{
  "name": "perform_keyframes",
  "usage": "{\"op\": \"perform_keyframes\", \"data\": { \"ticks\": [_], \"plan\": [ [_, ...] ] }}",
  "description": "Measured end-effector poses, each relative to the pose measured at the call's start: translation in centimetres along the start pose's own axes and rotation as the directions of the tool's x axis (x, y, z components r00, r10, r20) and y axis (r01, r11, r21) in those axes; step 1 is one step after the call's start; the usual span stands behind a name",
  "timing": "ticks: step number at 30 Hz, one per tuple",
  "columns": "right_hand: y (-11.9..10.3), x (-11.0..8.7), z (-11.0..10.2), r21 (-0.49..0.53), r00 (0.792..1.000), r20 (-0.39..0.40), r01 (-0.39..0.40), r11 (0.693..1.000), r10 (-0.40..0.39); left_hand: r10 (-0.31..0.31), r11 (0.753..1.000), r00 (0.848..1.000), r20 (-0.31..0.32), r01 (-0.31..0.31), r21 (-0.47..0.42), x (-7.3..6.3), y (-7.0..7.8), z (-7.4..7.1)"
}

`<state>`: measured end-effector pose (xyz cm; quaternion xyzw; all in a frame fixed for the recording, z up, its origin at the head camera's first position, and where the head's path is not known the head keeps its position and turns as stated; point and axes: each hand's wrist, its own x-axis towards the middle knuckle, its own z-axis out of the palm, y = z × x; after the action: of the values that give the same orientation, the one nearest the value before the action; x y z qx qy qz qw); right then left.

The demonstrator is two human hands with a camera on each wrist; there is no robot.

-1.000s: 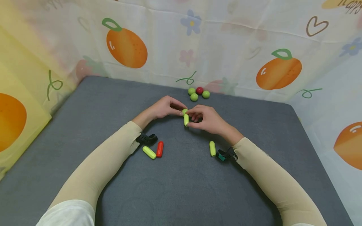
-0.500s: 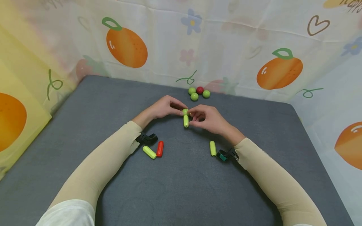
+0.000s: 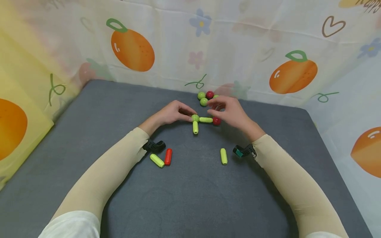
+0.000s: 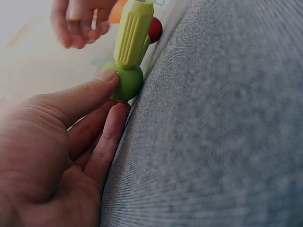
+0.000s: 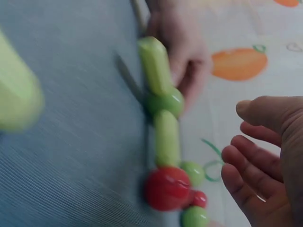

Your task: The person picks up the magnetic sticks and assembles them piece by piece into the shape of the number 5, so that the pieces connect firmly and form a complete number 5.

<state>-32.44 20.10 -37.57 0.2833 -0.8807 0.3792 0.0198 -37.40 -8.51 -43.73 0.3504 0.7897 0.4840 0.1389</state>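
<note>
My left hand (image 3: 174, 113) pinches a green ball (image 4: 129, 85) between thumb and fingers, low over the grey table. Two ribbed yellow-green rods join that ball at about a right angle: the near rod (image 3: 195, 128) points toward me, while the side rod (image 3: 206, 119) runs right to a red ball (image 3: 216, 121) at its end. My right hand (image 3: 230, 112) hovers just behind and right of this red ball, fingers loosely bent. In the right wrist view nothing lies between its thumb and fingers (image 5: 251, 161).
At the table's back edge sit several loose balls, among them a red one (image 3: 209, 95) and a green one (image 3: 203, 101). A yellow-green rod (image 3: 157, 160) and a red rod (image 3: 168, 156) lie by my left wrist. Another yellow-green rod (image 3: 224, 156) lies near my right wrist.
My right hand has left the joined rods and moved right and back, toward the loose balls. The side rod and its red ball now show. The left hand has stayed on the green ball.
</note>
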Motion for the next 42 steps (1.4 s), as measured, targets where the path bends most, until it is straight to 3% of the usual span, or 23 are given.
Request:
{"op": "perform_keyframes", "data": {
  "ticks": [6,11,25,34,42],
  "plan": [
    [0.8,2.4,-2.3,-0.033,0.998,-0.032,-0.057,0.998,0.056,0.001,1.0,1.0,-0.001,-0.001,0.008,0.0,0.0,0.0],
    [1.4,3.7,-2.8,-0.102,0.993,-0.03,-0.114,0.988,0.112,0.006,1.0,1.0,0.001,-0.006,0.0,0.0,-0.1,0.1],
    [3.7,5.9,-0.6,-0.199,0.996,0.056,-0.056,0.978,0.068,0.007,1.0,1.0,0.0,-0.007,-0.002,-0.1,-0.3,0.0],
    [3.9,6.3,0.6,-0.331,0.988,0.134,-0.027,0.943,0.076,-0.025,0.999,1.0,-0.008,0.024,-0.022,-0.2,-0.1,0.3],
    [3.7,6.2,0.9,-0.365,0.981,0.16,-0.04,0.93,0.105,-0.02,1.0,1.0,-0.004,0.02,-0.021,-0.1,-0.1,0.1]
  ]
}}
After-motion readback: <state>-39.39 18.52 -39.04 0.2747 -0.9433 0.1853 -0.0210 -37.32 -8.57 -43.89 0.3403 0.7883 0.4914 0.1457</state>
